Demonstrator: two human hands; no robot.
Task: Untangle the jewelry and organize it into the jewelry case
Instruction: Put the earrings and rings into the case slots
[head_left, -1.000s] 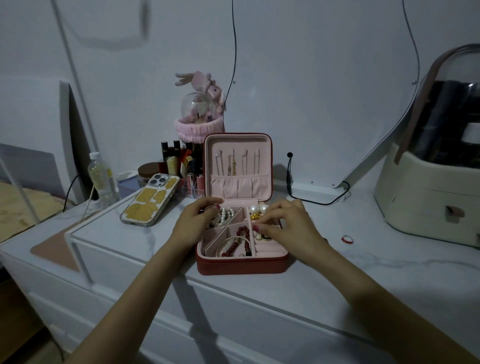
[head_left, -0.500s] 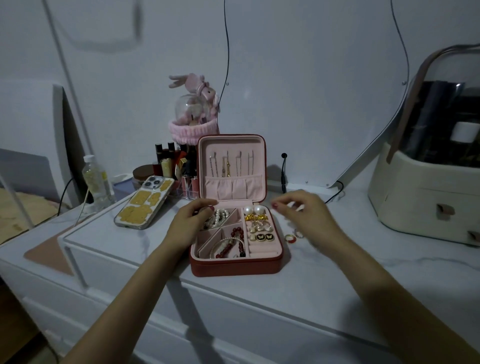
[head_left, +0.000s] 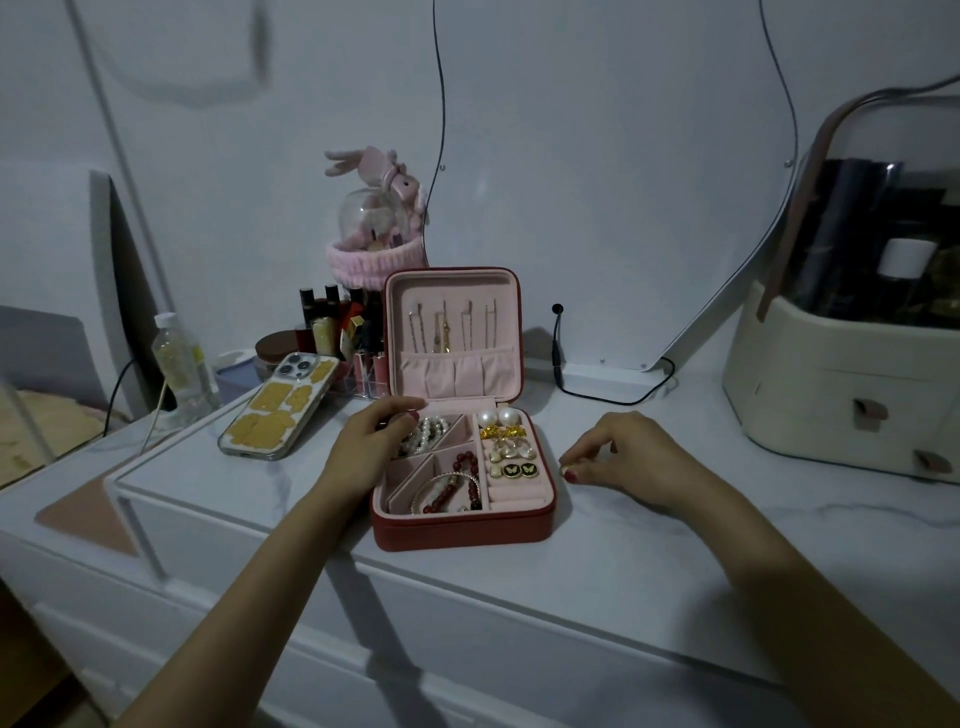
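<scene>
My right hand (head_left: 626, 457) has left the case (head_left: 462, 525) and now rests on the surface just beside it, grip curled, maybe pinching a ring; I cannot tell. My left hand (head_left: 376, 441) steadies the case's rim, beside the pearls (head_left: 428, 434).

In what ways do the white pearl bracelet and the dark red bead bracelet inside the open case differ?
The white pearl bracelet lies in the far left compartment of the red jewelry case with pink lining, under the left hand; the dark red bead bracelet lies in the near compartment, untouched. The pearls are pale and bunched; the red beads are dark and form an open loop. Both are strings of round beads.
</scene>
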